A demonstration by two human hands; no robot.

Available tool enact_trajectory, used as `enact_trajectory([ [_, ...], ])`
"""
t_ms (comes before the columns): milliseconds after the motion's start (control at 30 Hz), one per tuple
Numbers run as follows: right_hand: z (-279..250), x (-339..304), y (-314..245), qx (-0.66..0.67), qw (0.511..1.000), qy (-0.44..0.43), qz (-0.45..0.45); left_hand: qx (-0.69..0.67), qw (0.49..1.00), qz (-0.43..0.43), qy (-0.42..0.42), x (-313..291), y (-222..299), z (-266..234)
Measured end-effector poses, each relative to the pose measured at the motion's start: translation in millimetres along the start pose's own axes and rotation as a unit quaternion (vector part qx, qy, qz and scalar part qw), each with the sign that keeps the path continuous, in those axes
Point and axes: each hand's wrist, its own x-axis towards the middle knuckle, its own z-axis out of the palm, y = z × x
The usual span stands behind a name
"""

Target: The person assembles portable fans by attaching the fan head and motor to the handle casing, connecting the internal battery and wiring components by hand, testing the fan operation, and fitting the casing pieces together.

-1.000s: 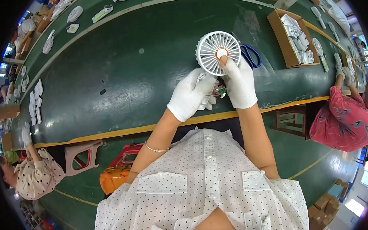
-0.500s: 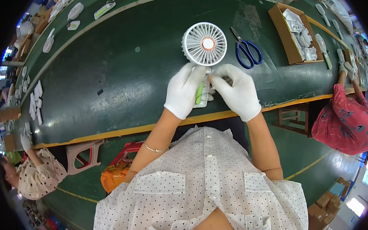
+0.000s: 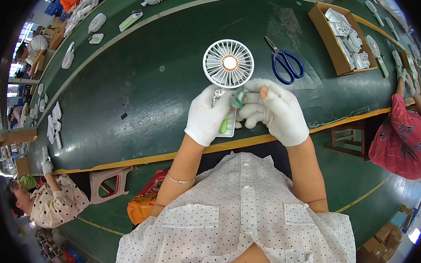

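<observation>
A white handheld fan (image 3: 228, 64) with a round grille and orange-ringed hub lies face up in front of me. My left hand (image 3: 206, 113), in a white glove, is closed around its handle just below the head. Between thumb and fingers, part of the opened handle (image 3: 227, 127) shows a light green cell in a white shell. A small green piece (image 3: 239, 100), blurred, sits between my two hands; its kind is unclear. My right hand (image 3: 281, 109), gloved with one bare fingertip, has its fingers apart right beside that piece.
Blue-handled scissors (image 3: 286, 63) lie right of the fan. Beyond them stands a cardboard box (image 3: 324, 40) of white plastic shells. White parts (image 3: 54, 125) lie at the left. More fans rest along the far strip. People sit working at both ends of the green bench (image 3: 137, 102).
My right hand's fingers have parted and turned, its bare tip now pointing up. The small green piece has come into sight. The whole view has shifted slightly.
</observation>
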Motion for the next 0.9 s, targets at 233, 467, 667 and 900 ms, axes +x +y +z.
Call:
enact_trajectory([
  [233,12,-4,-3,-0.409,0.897,0.014,-0.169,-0.02,0.997,-0.07,-0.037,5,-1,6],
  [467,19,-7,-20,-0.703,0.613,-0.044,-0.359,0.043,0.988,-0.079,-0.127,1,2,-5],
  [667,14,0,1,-0.676,0.621,-0.041,-0.393,-0.009,0.992,-0.044,-0.121,-3,-15,-12],
  [900,7,-5,7,-0.678,0.604,0.047,-0.417,0.01,0.987,-0.022,-0.158,6,-5,5],
])
